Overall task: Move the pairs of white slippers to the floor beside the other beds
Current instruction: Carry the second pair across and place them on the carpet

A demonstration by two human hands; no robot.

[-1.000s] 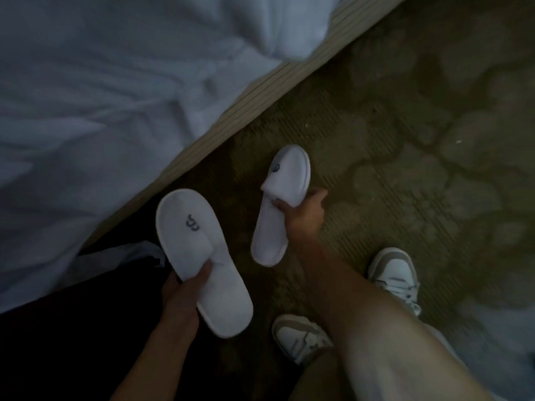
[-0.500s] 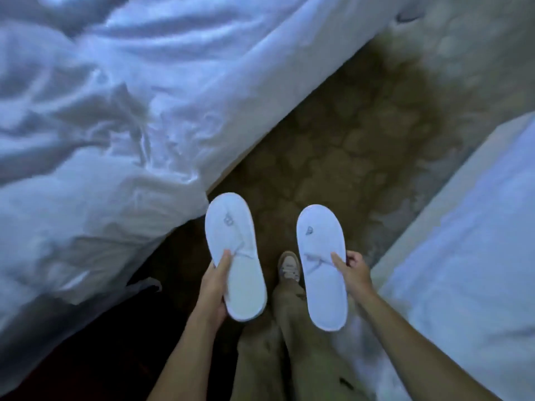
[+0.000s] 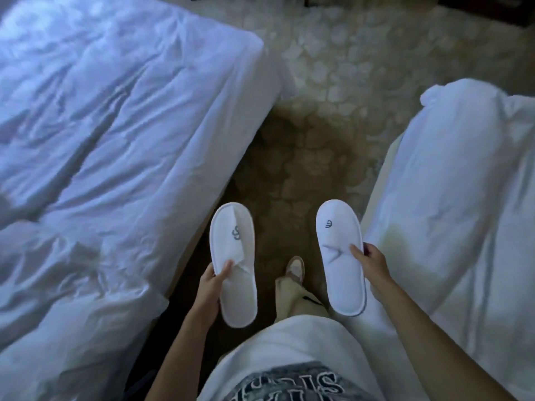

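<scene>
Person stands in the narrow aisle between two beds, one white terry slipper in each hand, both held off the floor. Left hand has its grip closed on the left white slipper, thumb on top at the vamp opening, fingers hidden under the sole; toe points far, grey logo up. Right hand has its grip closed on the right white slipper from its right edge, thumb on top, toe also pointing far. The slippers are roughly parallel, apart, with a beige shoe and a cream trouser leg seen between them below.

Left bed with rumpled white duvet has its edge running diagonally, just beside the left slipper. Right bed with white duvet has its edge just beside the right slipper; the right hand overlaps it in view. Patterned brown-and-cream carpet lies open between the beds ahead and widens past the far corners of both beds. White printed t-shirt fills the near bottom.
</scene>
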